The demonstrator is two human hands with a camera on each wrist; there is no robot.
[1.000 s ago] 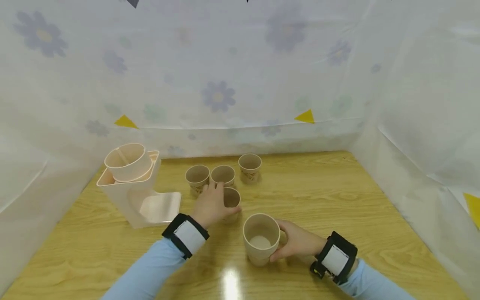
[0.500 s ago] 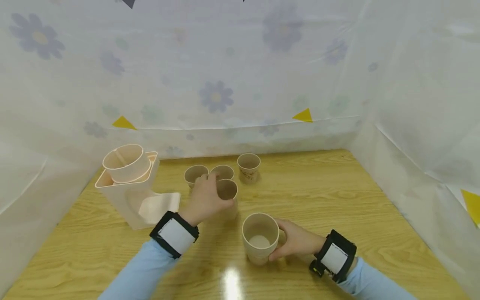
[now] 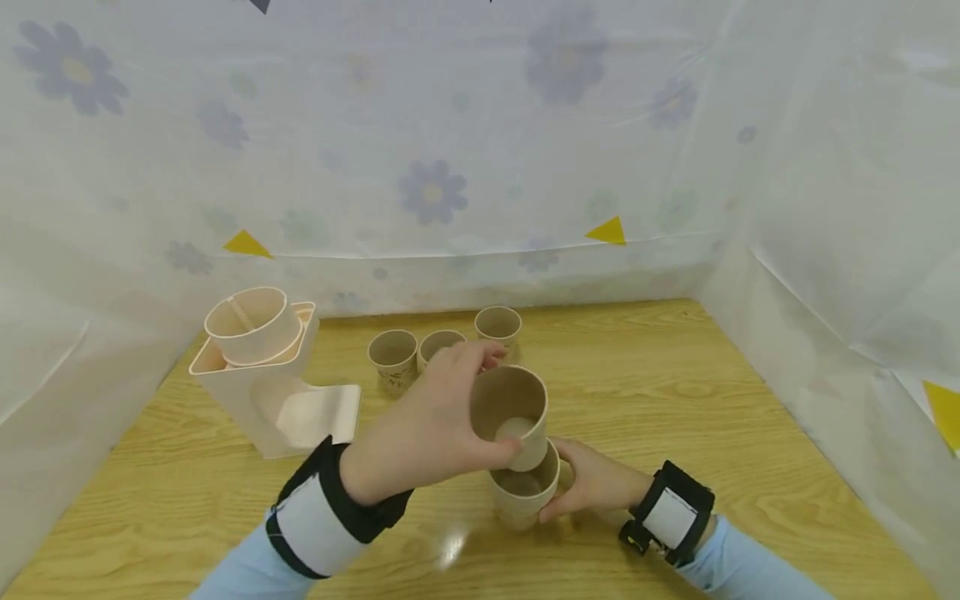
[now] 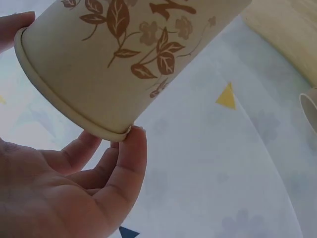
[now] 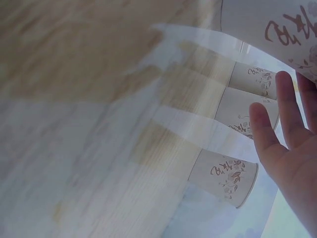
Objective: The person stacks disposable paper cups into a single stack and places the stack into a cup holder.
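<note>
a printed cup (image 3: 516,400), its pale bottom visible inside, is held at the rim between thumb and fingers of the left hand (image 3: 420,425), above or at the mouth of the lower cup (image 3: 516,507); whether its base is inside cannot be told. the lower cup is gripped from the side by the right hand (image 3: 600,481), over the worktop (image 3: 637,375). behind, two cups (image 3: 393,357) are placed side by side, with a third cup (image 3: 498,323) near. at left, a round container (image 3: 258,342) is seated in the open top of a beige stand (image 3: 258,404); a narrow bar (image 3: 242,314) is seen within.
</note>
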